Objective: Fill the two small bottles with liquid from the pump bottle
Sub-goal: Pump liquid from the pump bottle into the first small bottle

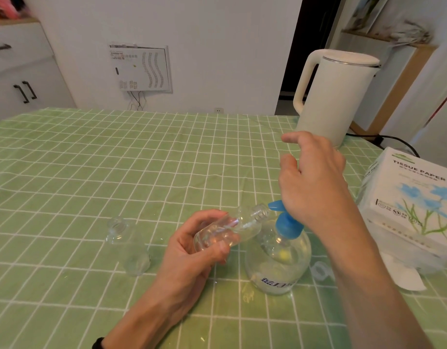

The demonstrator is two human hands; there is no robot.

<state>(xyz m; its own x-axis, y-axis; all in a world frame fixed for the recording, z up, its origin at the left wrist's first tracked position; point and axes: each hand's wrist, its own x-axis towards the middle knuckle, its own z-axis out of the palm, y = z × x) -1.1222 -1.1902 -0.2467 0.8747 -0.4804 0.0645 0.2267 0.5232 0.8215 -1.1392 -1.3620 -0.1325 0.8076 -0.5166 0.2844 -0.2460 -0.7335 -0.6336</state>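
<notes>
My left hand point(197, 248) grips a small clear bottle point(232, 227), tilted with its mouth right at the blue nozzle point(275, 205) of the pump bottle point(277, 268), which stands on the green checked tablecloth point(116, 159). My right hand point(315, 182) rests palm-down on top of the pump, fingers loose (nothing clasped). The second small bottle point(128, 245) stands upright, well to the left.

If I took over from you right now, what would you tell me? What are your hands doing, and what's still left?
Left hand grips one small bottle, tilted, with its open neck at the blue nozzle of the pump bottle, which stands on the table.
Right hand rests on top of that pump bottle, fingers relaxed.
Other small bottle stands uncapped to the left, apart, looking empty.
Done: first bottle lined up.
Left: pump into it, then fill the other.
</notes>
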